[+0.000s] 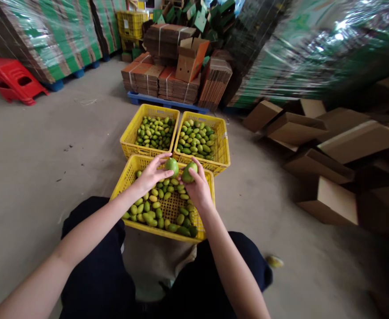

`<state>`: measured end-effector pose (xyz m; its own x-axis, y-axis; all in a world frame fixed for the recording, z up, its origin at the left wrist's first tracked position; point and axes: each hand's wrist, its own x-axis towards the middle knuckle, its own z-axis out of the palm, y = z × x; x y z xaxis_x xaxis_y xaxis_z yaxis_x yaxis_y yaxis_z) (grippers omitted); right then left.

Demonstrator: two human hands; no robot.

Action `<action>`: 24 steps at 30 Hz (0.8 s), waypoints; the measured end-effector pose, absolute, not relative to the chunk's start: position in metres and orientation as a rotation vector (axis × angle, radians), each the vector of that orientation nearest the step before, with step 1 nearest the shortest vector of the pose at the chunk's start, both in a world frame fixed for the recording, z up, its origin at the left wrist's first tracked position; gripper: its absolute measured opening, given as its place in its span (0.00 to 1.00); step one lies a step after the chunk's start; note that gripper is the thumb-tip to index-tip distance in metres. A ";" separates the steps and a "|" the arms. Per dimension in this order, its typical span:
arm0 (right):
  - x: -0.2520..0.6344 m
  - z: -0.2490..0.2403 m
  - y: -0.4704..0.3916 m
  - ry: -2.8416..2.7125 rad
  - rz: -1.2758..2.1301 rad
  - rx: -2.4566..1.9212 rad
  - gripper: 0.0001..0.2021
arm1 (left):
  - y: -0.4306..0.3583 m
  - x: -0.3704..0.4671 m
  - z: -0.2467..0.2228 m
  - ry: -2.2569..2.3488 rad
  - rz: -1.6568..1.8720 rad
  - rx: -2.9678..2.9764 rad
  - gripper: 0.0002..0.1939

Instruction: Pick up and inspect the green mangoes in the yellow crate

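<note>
1. Gripping a green fruit (pixel 171 166) between thumb and fingers of the left hand (pixel 151 176).
2. Clamping a second green fruit (pixel 189 173) in the right hand (pixel 198 189), just beside the first.
3. Holding both over a yellow front crate (pixel 170 206), part-filled with loose fruits (pixel 147 217).
4. Facing, beyond, two fuller rear crates (pixel 141 151).
5. Facing, farther back, bundled cartons (pixel 179 88) on a blue pallet (pixel 167 103).

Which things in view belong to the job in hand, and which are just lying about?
Likely in use:
green fruit in left hand
second fruit in right hand
near crate
rear left crate
rear right crate

Apparently lying about:
red stool
open cardboard boxes
</note>
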<state>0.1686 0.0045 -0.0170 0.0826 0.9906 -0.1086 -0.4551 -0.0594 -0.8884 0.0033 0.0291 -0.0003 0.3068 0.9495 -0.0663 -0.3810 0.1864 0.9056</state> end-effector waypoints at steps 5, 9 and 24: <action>0.176 -0.015 -0.001 -1.325 0.686 -1.158 0.23 | 0.029 0.000 -0.002 0.802 1.096 1.370 0.25; 0.181 -0.012 -0.002 -1.528 0.445 -1.062 0.16 | 0.029 0.000 -0.007 0.769 1.090 1.437 0.24; 0.176 -0.012 -0.005 -1.428 0.559 -0.954 0.21 | 0.026 -0.003 -0.003 0.646 1.284 1.475 0.21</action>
<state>0.1761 -0.0050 -0.0117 0.1110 0.8158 0.5676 0.2141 0.5380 -0.8153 -0.0029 0.0256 -0.0026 0.2844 0.8805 0.3794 -0.2200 -0.3252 0.9197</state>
